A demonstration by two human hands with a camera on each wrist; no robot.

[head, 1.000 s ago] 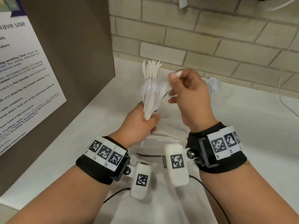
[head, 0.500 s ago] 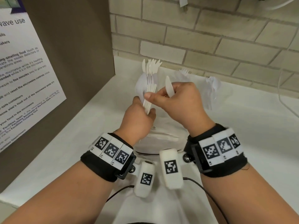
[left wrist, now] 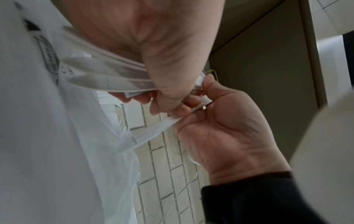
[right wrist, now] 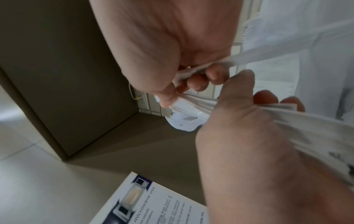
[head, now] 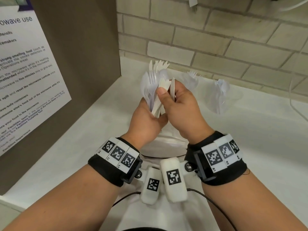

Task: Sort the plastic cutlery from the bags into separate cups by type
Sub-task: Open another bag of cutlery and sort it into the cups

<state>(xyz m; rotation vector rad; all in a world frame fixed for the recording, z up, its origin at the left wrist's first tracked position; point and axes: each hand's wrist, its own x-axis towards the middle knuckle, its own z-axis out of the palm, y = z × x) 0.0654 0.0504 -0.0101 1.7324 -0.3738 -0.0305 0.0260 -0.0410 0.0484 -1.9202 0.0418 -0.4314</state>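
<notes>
A microwave notice [head: 25, 77] hangs at far left. The left hand [head: 146, 120] grips a bundle of white plastic cutlery [head: 155, 85] upright above the white counter [head: 250, 130]. Touching it, the right hand [head: 180, 110] pinches one knife [head: 172, 88]. Two clear cups [head: 221, 97] holding cutlery stand far right by the brick wall [head: 216, 39].

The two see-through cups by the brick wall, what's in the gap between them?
Nothing: in the head view, only bare white counter separates the fork cup from the spoon cup.
</notes>
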